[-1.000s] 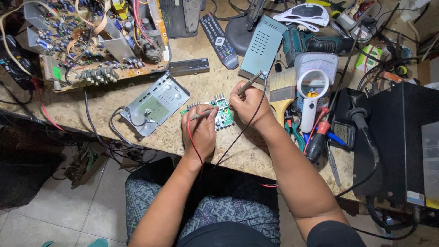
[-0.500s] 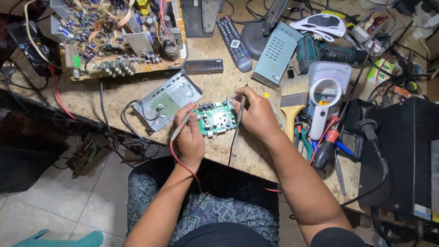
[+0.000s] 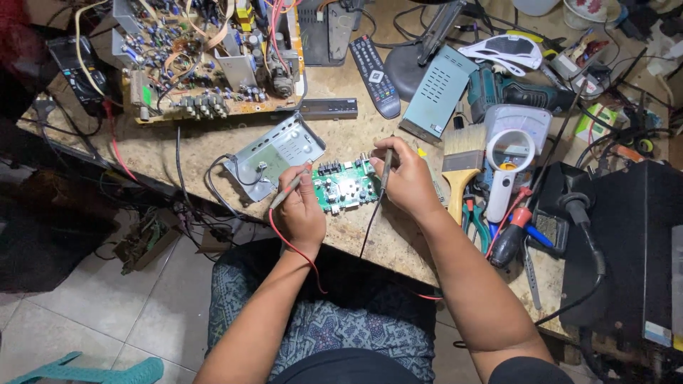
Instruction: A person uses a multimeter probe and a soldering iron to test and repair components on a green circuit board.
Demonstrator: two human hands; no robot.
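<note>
A small green circuit board (image 3: 346, 188) lies flat on the worn workbench (image 3: 213, 153) near its front edge. My left hand (image 3: 302, 211) grips a thin probe with a red wire (image 3: 293, 245) at the board's left side, the tip aimed toward the board. My right hand (image 3: 405, 179) holds a second probe with a black wire (image 3: 369, 226) almost upright over the board's right edge. Both wires trail down past the bench edge toward my lap.
A metal chassis plate (image 3: 274, 155) lies left of the board. A large populated board (image 3: 213, 60), remote control (image 3: 375, 75), grey box (image 3: 436, 92), paintbrush (image 3: 460, 166), magnifier (image 3: 509, 167), pliers and screwdrivers (image 3: 509, 238) and a black case (image 3: 626, 242) crowd the bench.
The view has shifted, so the bench appears moved right and down. My hands stay at the green board; the right probe has swung from leaning away to nearly upright over the board's right edge.
</note>
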